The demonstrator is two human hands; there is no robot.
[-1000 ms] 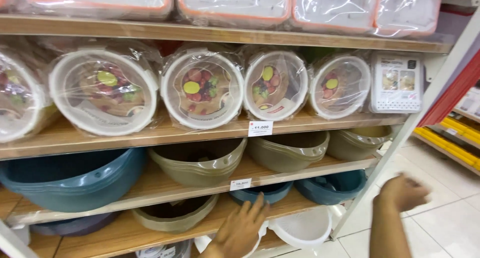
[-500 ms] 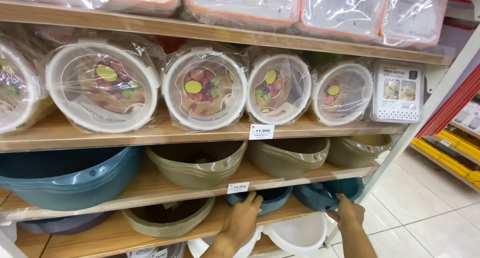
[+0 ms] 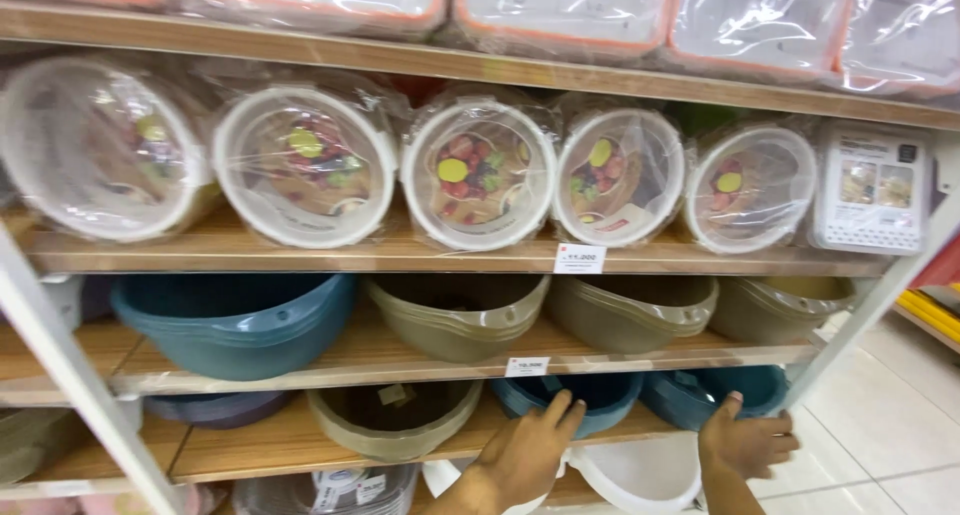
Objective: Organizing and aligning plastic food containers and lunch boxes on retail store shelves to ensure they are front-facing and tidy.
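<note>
My left hand (image 3: 525, 455) is low in the middle with its fingers spread. Its fingertips reach up to the front of a dark teal basin (image 3: 585, 395) on the third shelf, and it holds nothing. My right hand (image 3: 745, 440) is at the lower right. Its thumb points up against a second teal basin (image 3: 745, 383) and its fingers are curled; I cannot tell whether it grips the rim. A white basin (image 3: 640, 475) sits between and below both hands.
The wooden shelves (image 3: 400, 255) hold wrapped round lidded containers (image 3: 478, 173) above. Below them stand olive basins (image 3: 455, 315) and a large teal basin (image 3: 235, 320). Price tags (image 3: 580, 258) hang on the shelf edges. White uprights (image 3: 70, 375) frame the rack. Tiled floor (image 3: 890, 425) lies to the right.
My right hand has come down from the right and in to the teal basin. My left hand reaches further up towards the third shelf. The view has swung left.
</note>
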